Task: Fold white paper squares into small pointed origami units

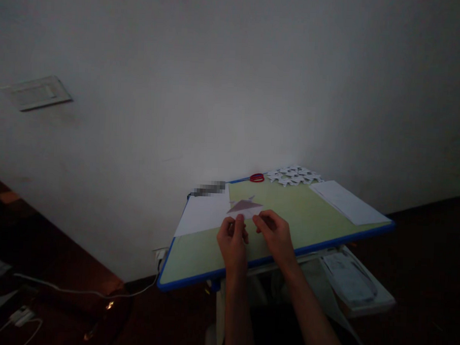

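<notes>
A small piece of folded paper [245, 206] with a triangular top is held up over the desk in front of me. My left hand [233, 236] pinches its lower edge between thumb and fingers. At the paper's lower right corner, my right hand [275, 233] has its thumb and forefinger closed together on the edge. Small pale paper points show just behind the folded piece; I cannot tell whether they belong to it. The green desktop [195, 262] with a blue rim lies beneath both hands.
White sheets lie at the desk's left [201, 212] and right [350, 202]. Red-handled scissors [257, 178] rest at the back edge, beside many folded white paper pieces [294, 175]. A wall [218, 90] stands behind. A white tray [356, 285] sits below the right side; a cable [95, 293] hangs left.
</notes>
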{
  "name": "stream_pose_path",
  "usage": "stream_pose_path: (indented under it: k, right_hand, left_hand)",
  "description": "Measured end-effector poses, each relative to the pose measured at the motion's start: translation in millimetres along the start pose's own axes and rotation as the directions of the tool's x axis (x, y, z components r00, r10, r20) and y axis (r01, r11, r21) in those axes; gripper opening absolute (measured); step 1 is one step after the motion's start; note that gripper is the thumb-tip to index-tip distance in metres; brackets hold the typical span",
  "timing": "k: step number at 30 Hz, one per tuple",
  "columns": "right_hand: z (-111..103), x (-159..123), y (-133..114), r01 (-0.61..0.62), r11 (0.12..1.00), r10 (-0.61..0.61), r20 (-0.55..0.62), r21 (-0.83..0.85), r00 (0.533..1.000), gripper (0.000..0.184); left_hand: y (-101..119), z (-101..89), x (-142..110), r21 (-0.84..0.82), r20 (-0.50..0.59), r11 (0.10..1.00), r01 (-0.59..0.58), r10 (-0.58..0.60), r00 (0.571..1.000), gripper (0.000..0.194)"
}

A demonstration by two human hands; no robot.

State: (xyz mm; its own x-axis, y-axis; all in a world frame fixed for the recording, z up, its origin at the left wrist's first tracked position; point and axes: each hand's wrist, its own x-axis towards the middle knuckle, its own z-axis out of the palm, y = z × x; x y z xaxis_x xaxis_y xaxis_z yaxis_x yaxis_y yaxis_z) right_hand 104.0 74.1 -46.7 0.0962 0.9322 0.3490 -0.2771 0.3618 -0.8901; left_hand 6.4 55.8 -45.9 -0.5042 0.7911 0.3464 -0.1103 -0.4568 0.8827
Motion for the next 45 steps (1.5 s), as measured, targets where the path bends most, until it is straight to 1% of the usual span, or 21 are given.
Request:
stream_pose_path:
  k: [3,6,7,9,10,12,15,18,21,24,28,36,41,45]
  right_hand:
    - [-0.8,-0.7,0.3,0.021,1.0,-0.02,0.025,-0.022,0.999,0.022]
    - [-1.6,-1.5,0.6,0.048,0.999,-0.047,0.04,-0.024,0.998,0.023]
    - [-1.8,-1.6,0.8,0.053,0.998,-0.051,0.051,-0.027,0.997,0.023]
    - [-1.9,-1.5,1.2,0.061,0.998,-0.058,0.079,-0.031,0.995,0.025]
    - [-1.9,-1.4,1.4,0.064,0.997,-0.061,0.091,-0.032,0.994,0.025]
    - [-1.5,-0.9,1.9,0.063,0.998,-0.06,0.1,-0.027,0.993,0.023]
    - [-0.5,0.0,2.1,0.042,0.999,-0.041,0.061,-0.011,0.997,0.021]
    - [0.0,0.8,1.5,0.029,0.999,-0.029,0.013,0.023,0.999,0.026]
    - [-0.4,1.2,0.6,0.028,0.999,-0.028,-0.003,0.045,1.0,0.027]
    - [-0.9,1.0,0.4,0.03,0.999,-0.029,-0.038,0.037,0.999,0.03]
    - [-0.7,0.0,0.3,0.054,0.998,-0.053,-0.078,0.009,0.996,0.032]
    - [-0.9,-2.5,-0.4,0.075,0.997,-0.075,-0.034,-0.003,0.997,0.026]
    - [-1.0,-1.9,-0.3,0.087,0.996,-0.089,-0.052,-0.038,0.995,0.025]
    - [-0.3,-1.2,0.3,0.071,0.996,-0.074,-0.067,-0.049,0.995,0.027]
  left_hand:
    - [-0.3,-0.9,0.3,-0.016,-0.007,1.0,-0.015,0.015,1.0,0.038]
    - [-0.9,-0.9,0.8,-0.033,-0.032,0.999,-0.008,0.007,0.999,0.032]
    - [-1.1,-0.6,0.9,-0.036,-0.035,0.999,0.001,-0.002,0.999,0.034]
    - [-1.2,0.5,0.7,-0.033,-0.019,0.999,0.016,-0.017,1.0,0.043]
    - [-1.1,1.1,0.5,-0.027,-0.003,0.999,0.02,-0.02,1.0,0.042]
    - [-1.0,2.0,0.1,-0.012,0.024,1.0,0.017,-0.017,1.0,0.036]
    - [-1.3,2.2,-0.3,-0.003,0.019,1.0,0.012,-0.012,1.0,0.032]
    - [-2.7,1.5,0.0,-0.002,0.015,1.0,0.013,-0.013,1.0,0.033]
    - [-3.4,1.3,0.5,0.008,0.052,1.0,0.012,-0.012,0.999,0.035]
    - [-0.5,2.3,0.1,0.037,0.074,0.999,0.013,-0.016,0.997,0.036]
    - [5.3,4.4,-1.6,0.097,0.051,0.995,0.03,-0.035,0.998,0.036]
    - [3.1,4.2,-0.8,0.138,0.009,0.99,0.03,-0.032,0.999,0.037]
    - [2.4,3.9,0.3,0.162,0.011,0.985,0.05,-0.052,0.999,0.039]
    - [0.1,2.2,0.4,0.143,0.024,0.99,0.022,-0.026,0.999,0.038]
